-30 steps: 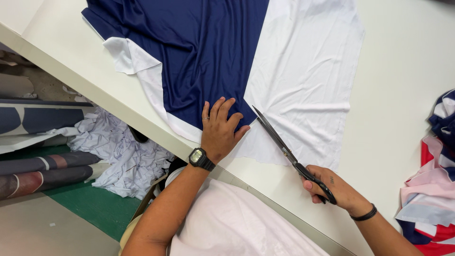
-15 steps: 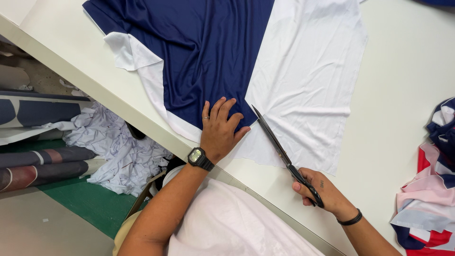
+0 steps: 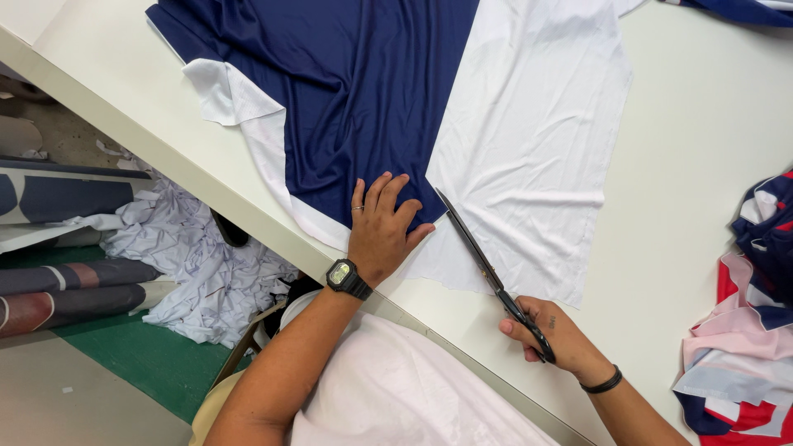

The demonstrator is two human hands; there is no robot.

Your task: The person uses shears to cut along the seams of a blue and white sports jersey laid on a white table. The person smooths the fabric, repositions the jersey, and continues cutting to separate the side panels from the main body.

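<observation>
A navy blue fabric (image 3: 347, 83) lies flat over a larger white fabric (image 3: 537, 149) on a cream cutting table (image 3: 710, 116). My left hand (image 3: 382, 227), with a black wristwatch, presses flat on the near corner of the navy piece, fingers spread. My right hand (image 3: 541, 330) grips the handles of long black scissors (image 3: 483, 264). Their blades lie along the right edge of the navy piece, tips by its near corner, over the white fabric.
A heap of red, white, pink and navy fabric (image 3: 743, 330) sits at the table's right edge. Below the table's left edge lie crumpled white scraps (image 3: 198, 264), fabric rolls (image 3: 66, 289) and a green floor (image 3: 140, 355).
The scissors and my right hand have shifted slightly forward along the navy edge. My left hand stays pressed on the fabric.
</observation>
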